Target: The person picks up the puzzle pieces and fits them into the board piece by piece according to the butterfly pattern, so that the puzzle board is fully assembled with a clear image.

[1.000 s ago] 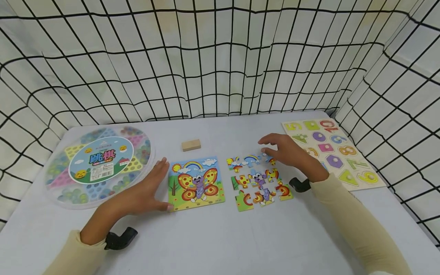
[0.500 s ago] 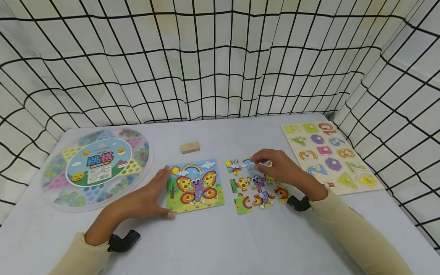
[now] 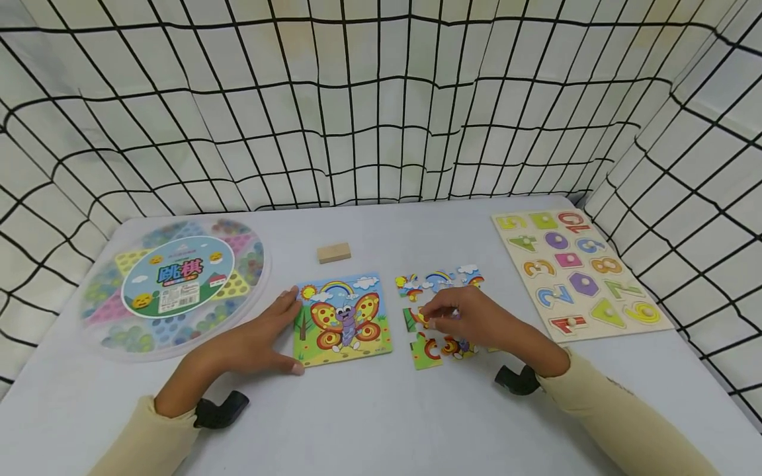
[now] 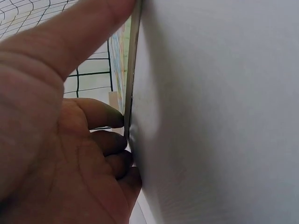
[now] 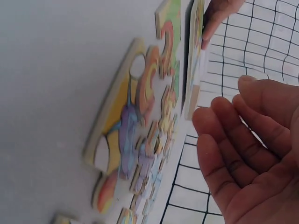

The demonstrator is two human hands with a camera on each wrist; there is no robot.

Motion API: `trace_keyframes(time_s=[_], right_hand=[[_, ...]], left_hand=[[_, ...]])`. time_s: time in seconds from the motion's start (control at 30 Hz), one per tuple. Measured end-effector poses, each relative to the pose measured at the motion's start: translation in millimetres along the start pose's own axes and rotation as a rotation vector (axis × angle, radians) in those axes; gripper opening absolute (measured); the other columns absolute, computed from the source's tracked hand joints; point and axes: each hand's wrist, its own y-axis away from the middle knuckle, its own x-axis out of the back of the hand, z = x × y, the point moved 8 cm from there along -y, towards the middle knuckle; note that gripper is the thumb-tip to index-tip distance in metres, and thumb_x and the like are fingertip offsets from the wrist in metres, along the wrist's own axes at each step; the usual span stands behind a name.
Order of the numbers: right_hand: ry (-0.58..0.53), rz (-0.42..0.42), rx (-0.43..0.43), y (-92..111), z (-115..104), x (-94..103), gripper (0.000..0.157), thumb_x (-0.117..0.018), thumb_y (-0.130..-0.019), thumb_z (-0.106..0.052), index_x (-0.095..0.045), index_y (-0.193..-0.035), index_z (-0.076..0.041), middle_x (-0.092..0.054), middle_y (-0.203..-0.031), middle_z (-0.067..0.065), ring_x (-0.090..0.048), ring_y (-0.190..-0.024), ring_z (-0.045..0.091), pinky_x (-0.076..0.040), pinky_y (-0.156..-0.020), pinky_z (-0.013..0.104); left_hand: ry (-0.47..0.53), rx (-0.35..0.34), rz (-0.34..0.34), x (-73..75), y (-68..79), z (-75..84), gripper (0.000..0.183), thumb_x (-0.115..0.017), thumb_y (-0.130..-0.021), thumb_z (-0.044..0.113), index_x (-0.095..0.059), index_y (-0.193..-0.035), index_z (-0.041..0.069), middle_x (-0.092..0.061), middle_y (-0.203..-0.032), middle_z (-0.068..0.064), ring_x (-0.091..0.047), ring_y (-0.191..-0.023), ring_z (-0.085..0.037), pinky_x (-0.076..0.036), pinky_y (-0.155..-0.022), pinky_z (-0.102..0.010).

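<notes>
A square butterfly picture board (image 3: 345, 320) lies flat on the table. My left hand (image 3: 253, 344) rests at its left side, the thumb at the near corner and the fingers at the far one. In the left wrist view the fingertips of the left hand (image 4: 74, 158) touch the board's edge (image 4: 131, 70). To the right are several spaced jigsaw pieces (image 3: 425, 354) of the same butterfly picture. Over them hovers my right hand (image 3: 476, 320), covering some. The right wrist view shows the right hand (image 5: 257, 149) loosely curved, holding nothing, apart from the pieces (image 5: 126, 130).
A round marble game box (image 3: 178, 284) with a clear lid lies at the left. Behind the board is a small wooden block (image 3: 334, 252). At the right lies a number and shape peg board (image 3: 574, 274). Black netting (image 3: 381, 125) encloses the table's back and sides.
My right hand has come nearer and to the left, from the far row of pieces to the middle ones. The left hand stays beside the board.
</notes>
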Motion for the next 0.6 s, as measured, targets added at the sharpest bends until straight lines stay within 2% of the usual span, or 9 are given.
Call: trace_keyframes(time_s=[0.2, 0.37, 0.5, 0.6], right_hand=[[-0.002, -0.038, -0.063, 4.3, 1.1, -13.4, 0.015, -0.069, -0.09, -0.007, -0.074, -0.105, -0.008, -0.07, -0.096, -0.006, -0.06, -0.081, 0.009, -0.052, -0.068, 0.026], [-0.011, -0.06, -0.107, 7.2, 4.4, -22.3, 0.019, -0.068, -0.089, -0.003, -0.072, -0.108, -0.004, -0.07, -0.095, -0.005, -0.059, -0.078, 0.008, -0.052, -0.064, 0.025], [-0.003, -0.059, -0.104, 7.7, 2.8, -26.1, 0.021, -0.068, -0.086, 0.0, -0.071, -0.106, -0.003, -0.068, -0.092, -0.004, -0.059, -0.077, 0.008, -0.051, -0.065, 0.025], [0.015, -0.061, -0.099, 7.1, -0.1, -29.1, 0.021, -0.072, -0.085, -0.003, -0.071, -0.107, -0.004, -0.066, -0.092, -0.005, -0.058, -0.076, 0.007, -0.051, -0.066, 0.024]], left_hand=[[-0.001, 0.016, -0.007, 0.0, -1.5, -1.4, 0.116, -0.08, -0.074, 0.052, -0.016, -0.152, -0.006, 0.004, -0.161, -0.019, 0.003, -0.145, -0.04, -0.014, -0.112, -0.058], [-0.003, 0.018, -0.01, -0.2, -3.0, -3.1, 0.117, -0.079, -0.074, 0.054, -0.016, -0.153, -0.004, 0.005, -0.161, -0.017, 0.004, -0.146, -0.04, -0.014, -0.112, -0.058], [-0.003, 0.017, -0.011, -0.6, -4.8, -4.2, 0.117, -0.078, -0.074, 0.055, -0.016, -0.153, -0.004, 0.004, -0.161, -0.017, 0.004, -0.146, -0.039, -0.014, -0.112, -0.058], [-0.004, 0.019, -0.009, -0.7, -5.3, -5.3, 0.117, -0.079, -0.073, 0.056, -0.016, -0.153, -0.003, 0.004, -0.161, -0.017, 0.004, -0.146, -0.039, -0.014, -0.112, -0.059]])
